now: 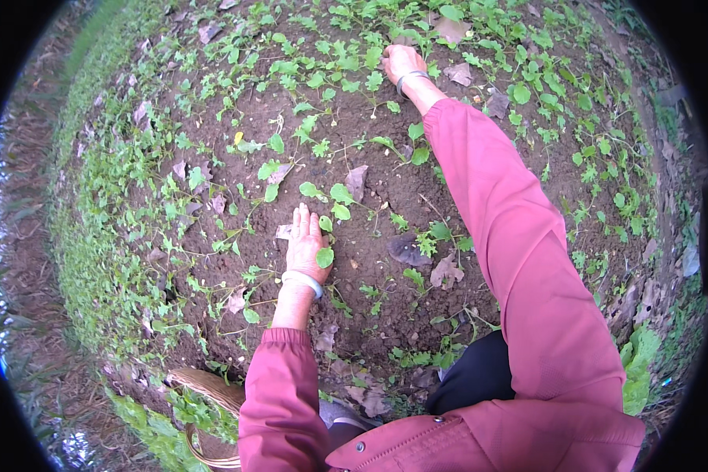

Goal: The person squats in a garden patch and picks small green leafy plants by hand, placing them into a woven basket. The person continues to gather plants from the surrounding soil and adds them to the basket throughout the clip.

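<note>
My left hand (304, 243) rests palm down on the brown soil (354, 295), its fingers stretched forward. A pale bangle circles that wrist, and a round green leaf (325, 258) overlaps the hand's edge. Farther ahead, to the right, my right hand (402, 62) reaches down among leafy green seedlings (349, 59). Its fingers are curled and their tips are hidden, so whether they grip a stem cannot be seen. A metal bracelet sits on the right wrist. Between the hands grow scattered seedlings (340, 193), with a dry leaf (357, 182) among them.
A woven basket (209, 386) with greens inside stands at the lower left, beside my left sleeve. Denser seedlings (106, 259) cover the bed's left side. Dry grass (32, 271) borders it. Large-leaved greens (640, 360) grow at the lower right, near fallen dry leaves (625, 307).
</note>
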`<state>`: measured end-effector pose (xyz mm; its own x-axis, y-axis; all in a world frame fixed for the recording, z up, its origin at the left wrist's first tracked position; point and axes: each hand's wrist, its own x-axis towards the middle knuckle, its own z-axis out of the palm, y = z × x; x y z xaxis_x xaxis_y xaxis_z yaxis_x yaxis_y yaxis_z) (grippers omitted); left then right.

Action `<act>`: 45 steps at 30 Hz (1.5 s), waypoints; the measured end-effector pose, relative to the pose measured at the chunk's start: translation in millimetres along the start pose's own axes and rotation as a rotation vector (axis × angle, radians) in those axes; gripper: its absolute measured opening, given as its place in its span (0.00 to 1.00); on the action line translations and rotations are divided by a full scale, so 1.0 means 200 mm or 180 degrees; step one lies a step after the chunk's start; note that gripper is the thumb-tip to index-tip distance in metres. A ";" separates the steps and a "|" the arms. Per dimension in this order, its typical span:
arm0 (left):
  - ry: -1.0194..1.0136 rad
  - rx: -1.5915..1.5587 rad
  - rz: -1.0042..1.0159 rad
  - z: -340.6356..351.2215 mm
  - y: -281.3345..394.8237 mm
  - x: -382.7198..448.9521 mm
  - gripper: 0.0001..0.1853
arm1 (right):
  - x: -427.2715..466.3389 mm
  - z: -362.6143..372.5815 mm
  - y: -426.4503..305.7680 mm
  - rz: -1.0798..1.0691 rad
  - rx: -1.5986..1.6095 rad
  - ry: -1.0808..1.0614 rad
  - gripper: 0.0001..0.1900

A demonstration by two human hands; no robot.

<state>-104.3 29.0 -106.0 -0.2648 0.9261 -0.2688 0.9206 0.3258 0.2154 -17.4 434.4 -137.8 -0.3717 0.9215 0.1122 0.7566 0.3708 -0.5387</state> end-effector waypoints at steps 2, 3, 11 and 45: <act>-0.0048 -0.0056 -0.0026 0.00 0.00 0.00 0.29 | -0.01 -0.01 0.02 0.0087 0.0314 0.0165 0.11; -0.0024 -0.0094 -0.0016 0.00 0.00 0.00 0.29 | -0.02 -0.03 0.03 0.0133 0.0611 0.0274 0.11; 0.0058 -0.0127 -0.0004 0.01 0.00 0.00 0.29 | -0.01 -0.08 0.03 -0.0360 0.0745 -0.0353 0.12; 0.0014 -0.0042 0.0016 0.05 -0.02 0.00 0.30 | -0.17 -0.46 0.02 0.0181 0.3549 -0.2213 0.09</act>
<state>-105.1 26.4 -115.6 -0.2615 0.9286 -0.2635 0.9180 0.3235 0.2292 47.5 415.9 -66.6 -0.8052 0.5570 -0.2037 0.0573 -0.2687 -0.9615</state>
